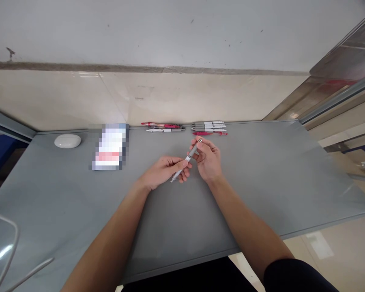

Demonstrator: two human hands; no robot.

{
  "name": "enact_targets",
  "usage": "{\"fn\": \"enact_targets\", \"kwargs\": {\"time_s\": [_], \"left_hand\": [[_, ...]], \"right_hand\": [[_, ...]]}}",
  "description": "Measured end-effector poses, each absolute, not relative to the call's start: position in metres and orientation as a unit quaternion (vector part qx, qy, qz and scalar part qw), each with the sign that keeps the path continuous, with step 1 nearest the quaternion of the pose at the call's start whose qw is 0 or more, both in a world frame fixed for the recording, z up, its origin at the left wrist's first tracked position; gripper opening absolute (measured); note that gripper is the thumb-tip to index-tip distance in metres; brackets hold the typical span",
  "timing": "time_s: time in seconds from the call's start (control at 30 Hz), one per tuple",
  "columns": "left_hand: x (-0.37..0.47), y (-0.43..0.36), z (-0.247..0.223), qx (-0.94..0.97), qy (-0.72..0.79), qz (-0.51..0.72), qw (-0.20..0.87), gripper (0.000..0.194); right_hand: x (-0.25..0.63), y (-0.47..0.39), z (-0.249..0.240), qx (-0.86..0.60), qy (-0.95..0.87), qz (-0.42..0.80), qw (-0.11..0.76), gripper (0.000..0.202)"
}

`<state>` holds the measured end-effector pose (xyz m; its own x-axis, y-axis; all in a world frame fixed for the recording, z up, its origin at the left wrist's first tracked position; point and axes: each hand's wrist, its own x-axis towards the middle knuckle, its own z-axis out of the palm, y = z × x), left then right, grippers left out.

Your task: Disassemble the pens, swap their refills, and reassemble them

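A white pen with a grey grip (pixel 187 159) is held at a slant above the table, its grey end up and to the right. My left hand (pixel 167 170) pinches its white barrel between thumb and fingers. Around the grey grip, close to the metal tip, are the fingers of my right hand (pixel 207 159). Beyond my hands, at the table's back edge, lie two groups of pens. The left group has a red pen (pixel 161 125) and a white pen (pixel 166 130). In the right group, several white pens (pixel 211 126) lie behind a red pen (pixel 209 133).
On the grey table (pixel 261 178), a white oval object (pixel 67 141) sits at the back left, with a blurred-out phone-like rectangle (pixel 111 146) beside it. A white cable (pixel 16 239) curves at the lower left. A wall (pixel 182 95) rises behind the table.
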<state>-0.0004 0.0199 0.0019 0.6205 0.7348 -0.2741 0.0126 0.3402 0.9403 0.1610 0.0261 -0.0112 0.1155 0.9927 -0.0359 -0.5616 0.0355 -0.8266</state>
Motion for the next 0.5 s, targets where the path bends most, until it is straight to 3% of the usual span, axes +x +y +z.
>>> {"fn": "enact_targets", "kwargs": {"time_s": [0.3,0.5], "left_hand": [[0.0001,0.0213,-0.0007,0.521,0.394,0.326,0.683,0.028],[-0.0014,0.0208,0.0019,0.534,0.387,0.299,0.690,0.027]], "right_hand": [[0.1619,0.0283,-0.0125,-0.355,-0.274,0.582,0.679,0.011],[0.1622,0.0274,-0.0119,-0.380,-0.272,0.578,0.669,0.011]]}}
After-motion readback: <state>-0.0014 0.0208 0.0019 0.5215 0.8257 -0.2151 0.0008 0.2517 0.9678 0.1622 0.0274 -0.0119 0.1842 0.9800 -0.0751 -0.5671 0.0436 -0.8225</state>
